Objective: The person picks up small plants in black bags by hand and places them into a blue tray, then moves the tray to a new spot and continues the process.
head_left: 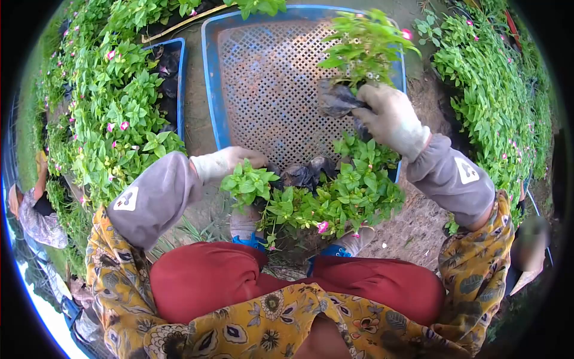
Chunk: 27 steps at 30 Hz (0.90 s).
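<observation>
1. Filling the bottom of the view, nearest the camera: a yellow floral shirt and red trousers, knees bent in a squat over bare soil.
2. Reaching forward in a pale glove, left hand, fingers curling narrowly around a small green seedling; grip itself partly hidden by leaves, so full closure hard to tell.
3. Lifting above the tray, right hand, also gloved, fingers wrapping tight round the black nursery bag of a leafy plant.
4. Lying on the ground just ahead, a blue perforated tray, its lattice floor mostly bare at the far end.
5. Crowding the near edge of that tray, between the two hands, a cluster of bagged seedlings, one showing a pink flower.
6. Standing to the left, a second blue tray holding dark bags, beside a bed of flowering plants.
7. Running along the right side, another row of green plants.
8. Peeking out below the seedlings, feet in blue sandals.
</observation>
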Each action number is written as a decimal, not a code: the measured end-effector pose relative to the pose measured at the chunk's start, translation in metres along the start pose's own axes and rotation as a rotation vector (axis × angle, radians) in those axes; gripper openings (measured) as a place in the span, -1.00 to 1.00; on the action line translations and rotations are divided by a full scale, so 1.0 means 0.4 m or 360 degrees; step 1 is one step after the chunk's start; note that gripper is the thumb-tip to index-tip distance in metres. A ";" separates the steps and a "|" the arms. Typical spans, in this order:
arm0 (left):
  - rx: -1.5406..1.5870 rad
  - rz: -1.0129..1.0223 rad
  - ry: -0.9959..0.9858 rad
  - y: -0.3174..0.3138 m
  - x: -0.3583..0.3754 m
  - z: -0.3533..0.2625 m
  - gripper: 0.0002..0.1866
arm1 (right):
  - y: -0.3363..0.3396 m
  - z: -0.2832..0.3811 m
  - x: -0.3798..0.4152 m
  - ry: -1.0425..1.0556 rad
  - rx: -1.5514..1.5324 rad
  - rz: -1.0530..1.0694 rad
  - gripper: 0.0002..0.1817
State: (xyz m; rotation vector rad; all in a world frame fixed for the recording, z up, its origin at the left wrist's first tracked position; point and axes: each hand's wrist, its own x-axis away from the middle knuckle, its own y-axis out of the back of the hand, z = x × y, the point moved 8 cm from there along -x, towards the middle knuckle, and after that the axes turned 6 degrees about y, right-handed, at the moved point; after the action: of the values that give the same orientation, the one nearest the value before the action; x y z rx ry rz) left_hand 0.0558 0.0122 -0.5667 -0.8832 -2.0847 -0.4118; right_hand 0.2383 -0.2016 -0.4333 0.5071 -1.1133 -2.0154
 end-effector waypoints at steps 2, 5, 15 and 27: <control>-0.0122 0.0048 -0.0031 -0.048 0.024 0.027 -0.55 | -0.105 0.085 -0.061 0.0222 -0.0097 0.0164 -0.82; 0.0462 -0.0237 0.0132 -0.003 0.052 0.019 -0.59 | -0.262 0.193 -0.088 0.0477 -0.0088 0.0334 -0.85; 0.0661 -0.0350 -0.0459 0.107 0.021 -0.051 -0.45 | -0.286 0.303 0.018 0.0722 -0.0366 0.1125 -0.78; 0.0268 -0.0344 -0.0342 0.123 -0.022 -0.018 -0.53 | -0.413 0.085 -0.005 -0.0183 -0.0284 0.1173 -0.54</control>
State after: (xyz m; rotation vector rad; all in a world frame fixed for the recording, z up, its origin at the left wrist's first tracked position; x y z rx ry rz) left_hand 0.0986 0.0390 -0.5701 -0.6275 -2.3844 -0.2570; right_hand 0.1463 -0.1277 -0.5539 -0.1149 -0.9818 -1.4750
